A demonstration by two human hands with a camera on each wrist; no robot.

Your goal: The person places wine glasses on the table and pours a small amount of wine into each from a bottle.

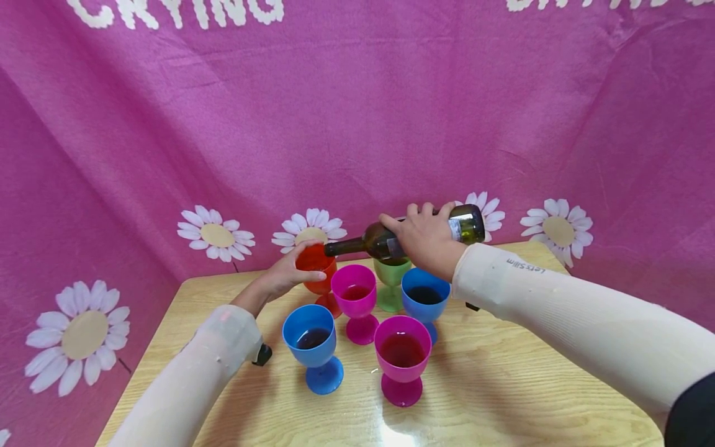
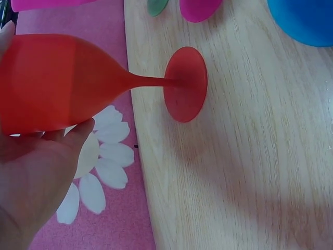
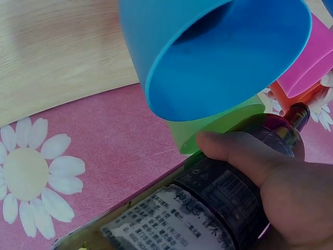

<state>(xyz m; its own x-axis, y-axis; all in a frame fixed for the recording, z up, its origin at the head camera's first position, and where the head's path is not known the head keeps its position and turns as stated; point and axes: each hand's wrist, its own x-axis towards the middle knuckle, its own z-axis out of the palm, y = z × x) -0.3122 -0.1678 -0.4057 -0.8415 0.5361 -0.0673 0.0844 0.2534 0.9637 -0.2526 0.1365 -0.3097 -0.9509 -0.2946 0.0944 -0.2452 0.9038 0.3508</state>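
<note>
My right hand (image 1: 429,239) grips a dark glass wine bottle (image 3: 208,203) round its body. The bottle is tilted nearly level, its neck pointing left, and its mouth is at the rim of a red plastic goblet (image 2: 62,83). Fingers and thumb of my left hand (image 1: 287,273) are round the bowl of that goblet, which stands upright on the table at the back left. Whether liquid is flowing cannot be made out. Below the bottle stands a green goblet (image 1: 391,279), partly hidden by it. Beside the red goblet is a pink goblet (image 1: 354,292) with red liquid inside.
A blue goblet (image 1: 426,295) stands under my right wrist. Nearer the front are another blue goblet (image 1: 310,338) and another pink goblet (image 1: 402,354), both holding dark or red liquid. The wooden table (image 1: 503,397) meets a pink cloth (image 1: 357,124) with daisies at its back edge.
</note>
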